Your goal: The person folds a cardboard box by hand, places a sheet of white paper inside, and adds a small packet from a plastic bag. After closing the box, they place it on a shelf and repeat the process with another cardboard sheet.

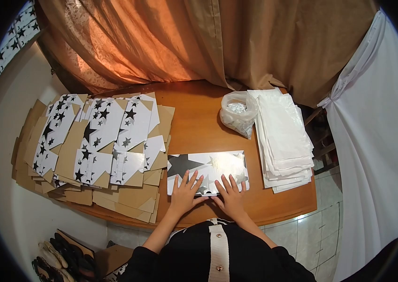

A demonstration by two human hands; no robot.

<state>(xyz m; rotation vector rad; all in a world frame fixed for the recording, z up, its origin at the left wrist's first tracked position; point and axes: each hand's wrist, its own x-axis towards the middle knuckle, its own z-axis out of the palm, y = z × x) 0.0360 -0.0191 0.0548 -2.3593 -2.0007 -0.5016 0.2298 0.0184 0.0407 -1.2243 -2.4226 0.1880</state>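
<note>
Star sheet [218,164]: flat printed card w/ black and silver stars, lies on the wooden table [194,117] near its front edge, directly in front of the person
Long axis: runs left-to-right, across the body; the near long edge is under the hands
Left hand [186,189]: open, fingers spread, palm down on the near-left part of the sheet; it grasps nothing
Right hand [230,191]: the same, flat and open on the near-middle part, fingers pointing away from the body
Nearer hand: both about equal; the sheet's right end reaches beyond the right hand, uncovered
Left of sheet: card stacks [100,136], same star print + brown backs, fanned out, just beside
Right of sheet: white pile [286,136], near but apart; plastic bag [239,110] w/ smth shiny inside, further back
Behind: curtain [161,42]
</note>
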